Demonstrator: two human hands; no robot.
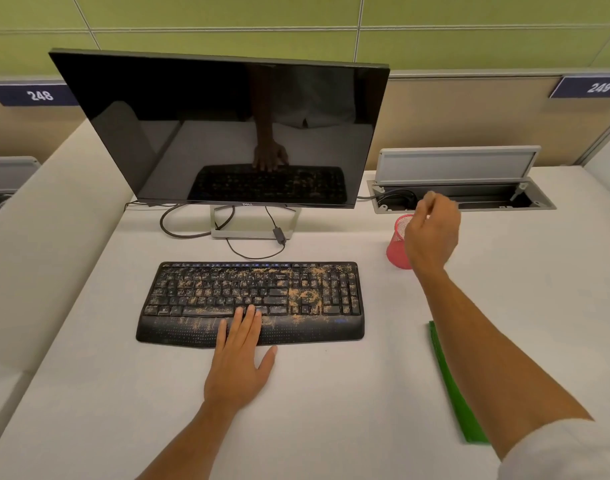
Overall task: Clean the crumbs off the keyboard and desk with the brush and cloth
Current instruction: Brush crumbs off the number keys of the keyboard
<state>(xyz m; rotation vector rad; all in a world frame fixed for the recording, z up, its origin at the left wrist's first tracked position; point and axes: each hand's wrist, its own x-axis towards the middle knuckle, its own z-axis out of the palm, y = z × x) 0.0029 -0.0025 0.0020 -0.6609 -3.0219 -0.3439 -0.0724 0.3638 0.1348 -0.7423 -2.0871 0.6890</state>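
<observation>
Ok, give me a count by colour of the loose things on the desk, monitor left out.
Black: 1, the keyboard
Green: 1, the folded cloth
Pink: 1, the mesh cup
Total: 3

There is one view only, from a wide-angle camera worn on the person's head. It looks forward and steeply down across the pale tabletop [331, 393] from its near edge toward the green panelled wall [227, 15] behind. Both forearms enter from the bottom edge, so the camera sits close above them. The black flat monitor [220, 126] stands mid-frame, facing the lens. Straight lines bow near the borders, as a wide lens bends them.
</observation>
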